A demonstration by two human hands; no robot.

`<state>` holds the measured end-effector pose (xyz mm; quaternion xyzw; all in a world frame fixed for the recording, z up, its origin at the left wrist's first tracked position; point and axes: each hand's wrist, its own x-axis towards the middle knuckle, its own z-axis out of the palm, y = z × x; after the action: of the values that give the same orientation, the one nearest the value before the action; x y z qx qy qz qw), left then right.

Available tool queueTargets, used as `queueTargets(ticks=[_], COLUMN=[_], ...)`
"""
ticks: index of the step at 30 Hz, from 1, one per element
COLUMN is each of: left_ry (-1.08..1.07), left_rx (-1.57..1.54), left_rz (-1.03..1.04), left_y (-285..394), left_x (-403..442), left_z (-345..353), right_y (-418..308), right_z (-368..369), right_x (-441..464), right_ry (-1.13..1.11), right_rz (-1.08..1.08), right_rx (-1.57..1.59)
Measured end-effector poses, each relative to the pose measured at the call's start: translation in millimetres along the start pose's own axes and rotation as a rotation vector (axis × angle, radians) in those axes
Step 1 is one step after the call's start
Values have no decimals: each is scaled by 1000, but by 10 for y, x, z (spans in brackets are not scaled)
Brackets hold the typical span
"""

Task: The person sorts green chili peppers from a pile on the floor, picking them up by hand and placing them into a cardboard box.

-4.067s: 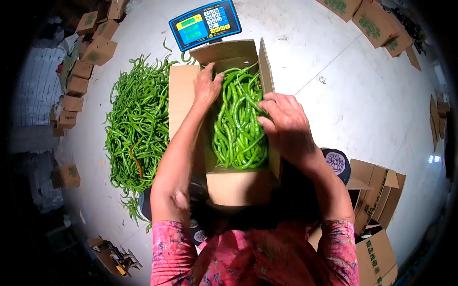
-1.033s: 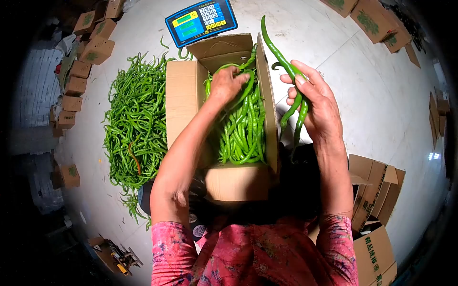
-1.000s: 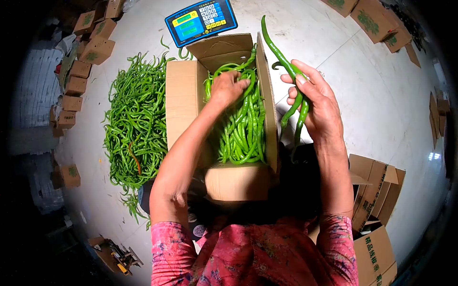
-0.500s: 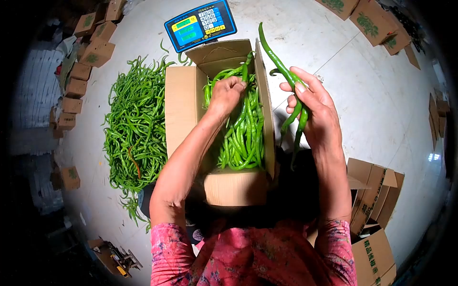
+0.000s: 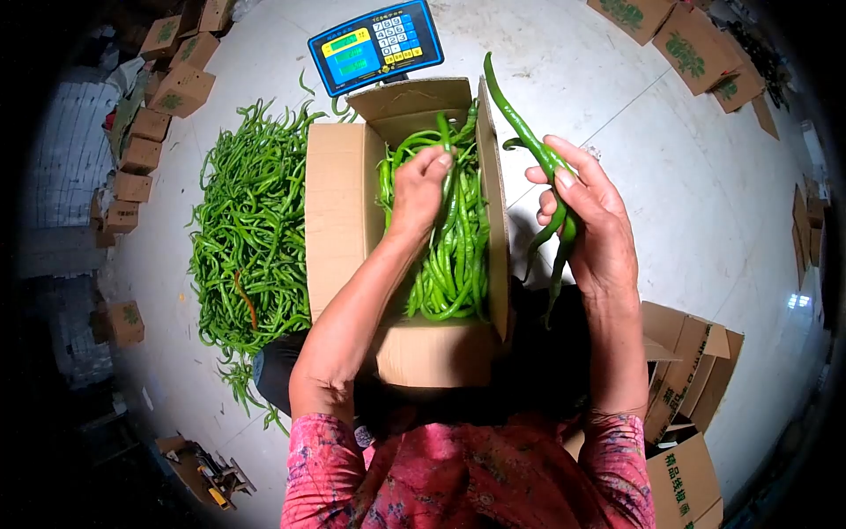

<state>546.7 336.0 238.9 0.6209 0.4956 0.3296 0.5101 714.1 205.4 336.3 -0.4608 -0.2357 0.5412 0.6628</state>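
Long green peppers point(image 5: 454, 264) lie lengthwise in an open cardboard box point(image 5: 337, 216) in front of me. Over the box's upper half, my left hand point(image 5: 421, 189) pinches a green pepper whose end sticks up past the fingertips. My right hand point(image 5: 590, 207), to the right of the box and raised, holds a few green peppers between thumb and fingers; one long pepper point(image 5: 509, 106) points up and left, and others hang below the palm. Left of the box, a large heap of green peppers point(image 5: 251, 220) covers part of the floor, with one reddish pepper point(image 5: 245, 300) on it.
A digital scale display point(image 5: 376, 46) stands behind the box. Opened cartons point(image 5: 692, 370) lie at the lower right. More cartons point(image 5: 183, 88) line the upper left, and others point(image 5: 696, 53) sit at the upper right. A small tool-like object point(image 5: 216, 476) is at the lower left.
Earlier both hands were at the box; since then my right hand has moved out to the right with peppers in it. My left hand has closed on a pepper and drawn slightly toward me.
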Motion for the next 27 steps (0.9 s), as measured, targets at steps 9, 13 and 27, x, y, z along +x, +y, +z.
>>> queueTargets(ticks=[9, 13, 27], left_ry=[-15, -55, 74], left_rx=[-263, -108, 587], left_rz=[-60, -17, 307], left_y=[82, 54, -131], left_x=[-313, -423, 336], left_z=[-44, 57, 157], right_y=[-8, -32, -37], right_z=[17, 39, 58], right_x=[-12, -23, -32], right_ry=[-15, -14, -8], right_rz=[7, 2, 29], right_rx=[-15, -12, -46])
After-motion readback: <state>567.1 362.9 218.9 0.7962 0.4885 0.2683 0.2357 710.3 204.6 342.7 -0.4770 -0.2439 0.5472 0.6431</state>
